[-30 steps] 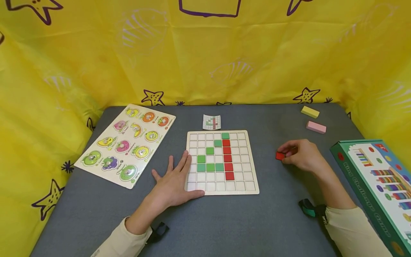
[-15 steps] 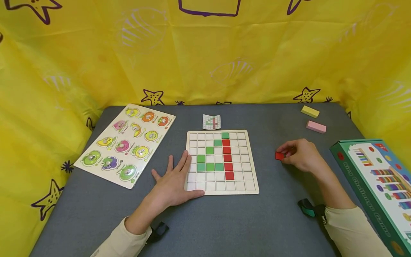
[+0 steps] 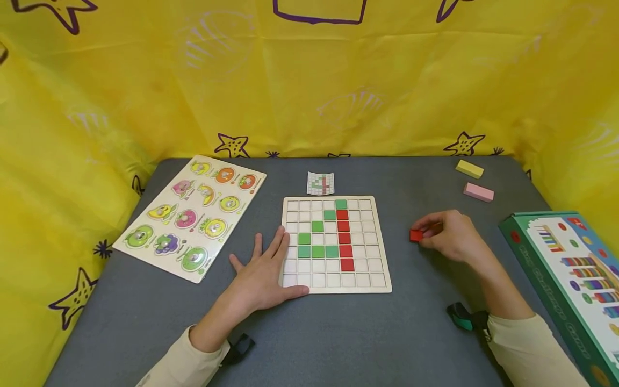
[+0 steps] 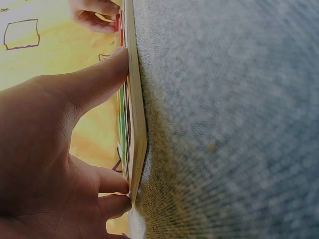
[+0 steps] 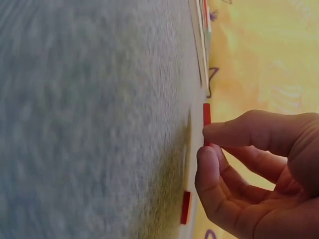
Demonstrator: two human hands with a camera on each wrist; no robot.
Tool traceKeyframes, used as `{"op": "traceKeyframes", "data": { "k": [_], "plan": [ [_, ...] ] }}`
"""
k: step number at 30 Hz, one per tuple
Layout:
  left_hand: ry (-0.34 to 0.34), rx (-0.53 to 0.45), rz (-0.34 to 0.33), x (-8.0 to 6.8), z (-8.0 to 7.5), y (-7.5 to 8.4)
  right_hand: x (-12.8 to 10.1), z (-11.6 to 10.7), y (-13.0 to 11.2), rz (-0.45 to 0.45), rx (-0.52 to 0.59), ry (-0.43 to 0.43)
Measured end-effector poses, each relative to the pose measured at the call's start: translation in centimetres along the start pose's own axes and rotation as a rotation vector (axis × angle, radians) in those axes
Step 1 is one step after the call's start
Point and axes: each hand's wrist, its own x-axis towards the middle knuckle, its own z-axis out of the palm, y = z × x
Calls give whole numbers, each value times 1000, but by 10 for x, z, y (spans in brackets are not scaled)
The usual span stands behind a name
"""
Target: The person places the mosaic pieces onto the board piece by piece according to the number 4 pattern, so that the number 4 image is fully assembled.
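Note:
In the head view my left hand (image 3: 258,277) lies with fingers spread over the left edge of a wooden grid board (image 3: 385,277). Its thumb rests on the board's near edge, and the left wrist view shows thumb and fingers touching the board's side (image 4: 137,124). Green tiles (image 3: 317,251) and a column of red tiles (image 3: 344,238) fill some squares. Right of the board, my right hand (image 3: 450,234) pinches a red tile (image 5: 207,114) between thumb and finger, just above the table. Another red piece (image 5: 185,208) lies beneath that hand in the right wrist view.
A small pattern card (image 3: 321,184) lies behind the board. A fruit puzzle board (image 3: 191,217) is at the left. Yellow (image 3: 469,169) and pink (image 3: 479,192) blocks lie at the back right; a green game box (image 3: 556,290) stands at the right edge. Yellow cloth (image 3: 309,97) surrounds the table.
My right hand has shifted slightly left with the red tile in its fingers. The left hand stays on the board, and the tiles on it look the same.

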Motion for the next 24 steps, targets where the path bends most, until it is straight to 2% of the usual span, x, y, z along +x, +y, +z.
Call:
{"op": "traceKeyframes", "data": {
  "k": [9,24],
  "plan": [
    [9,-7,6,-1,0,1,-2,6,-17,-31,18,21],
    [2,-7,4,1,0,0,-5,20,-43,-79,75,-13]
  ]
}}
